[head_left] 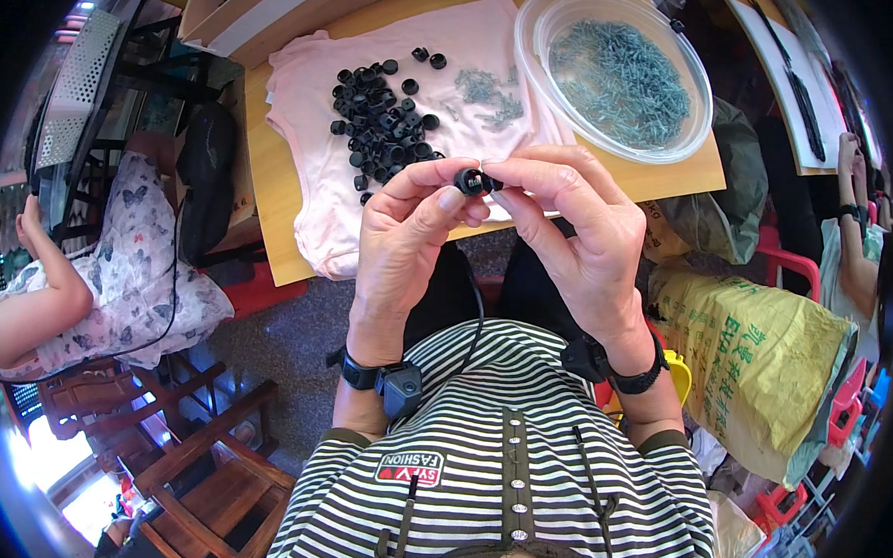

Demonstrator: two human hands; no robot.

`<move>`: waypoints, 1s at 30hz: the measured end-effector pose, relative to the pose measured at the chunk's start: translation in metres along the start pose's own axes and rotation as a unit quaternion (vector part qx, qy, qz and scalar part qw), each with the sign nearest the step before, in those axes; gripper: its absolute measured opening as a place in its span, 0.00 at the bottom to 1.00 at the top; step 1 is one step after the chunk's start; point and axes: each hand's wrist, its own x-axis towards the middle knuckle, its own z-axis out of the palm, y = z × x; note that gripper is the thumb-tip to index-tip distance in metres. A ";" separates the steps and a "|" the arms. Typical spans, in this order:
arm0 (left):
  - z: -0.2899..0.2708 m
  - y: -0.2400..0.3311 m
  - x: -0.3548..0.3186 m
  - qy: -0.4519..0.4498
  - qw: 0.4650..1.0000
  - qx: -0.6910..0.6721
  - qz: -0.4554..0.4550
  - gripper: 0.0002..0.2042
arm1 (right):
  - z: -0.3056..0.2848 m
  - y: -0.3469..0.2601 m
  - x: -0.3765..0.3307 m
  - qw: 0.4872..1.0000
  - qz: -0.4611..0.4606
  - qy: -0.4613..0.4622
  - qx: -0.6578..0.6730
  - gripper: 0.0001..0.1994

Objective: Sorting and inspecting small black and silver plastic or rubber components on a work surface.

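Note:
Above the table's near edge, my left hand (399,240) pinches a small round black plastic cap (464,181) between thumb and fingers. A bit of silvery metal shows at the cap's right side. My right hand (588,230) meets it there, thumb and index finger closed on a dark end; whether this is the same piece or a second one, I cannot tell. Beyond my hands, a heap of black caps (383,119) lies on a pale pink cloth (306,87). To its right is a small scatter of screws (487,95).
A clear round tub (533,61) full of bluish-grey screws stands on the wooden table (701,175) at right. A cardboard box (279,17) is at the back left. Yellow sacks (749,358) lie right; wooden stools (198,487) stand lower left. Another person sits at left.

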 end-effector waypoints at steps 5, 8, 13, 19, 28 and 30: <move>0.001 0.000 0.001 0.001 1.000 0.016 0.004 0.13 | 0.000 0.002 0.001 1.000 -0.011 -0.006 -0.017 0.12; 0.002 0.001 0.001 0.007 1.000 0.019 0.001 0.13 | 0.000 0.002 0.001 1.000 -0.010 -0.009 -0.020 0.12; 0.005 0.001 0.002 0.022 0.998 0.058 0.011 0.13 | 0.002 0.004 -0.004 0.990 0.103 -0.005 0.093 0.12; 0.005 -0.001 0.004 0.021 0.998 0.063 0.006 0.13 | 0.003 0.010 -0.007 0.987 0.099 0.002 0.127 0.12; 0.006 -0.001 0.005 0.013 0.997 0.071 0.026 0.13 | 0.004 0.010 -0.006 0.960 0.169 0.009 0.221 0.10; 0.008 0.001 0.005 0.012 0.997 0.076 0.023 0.13 | 0.002 0.004 -0.002 0.942 0.202 0.014 0.268 0.10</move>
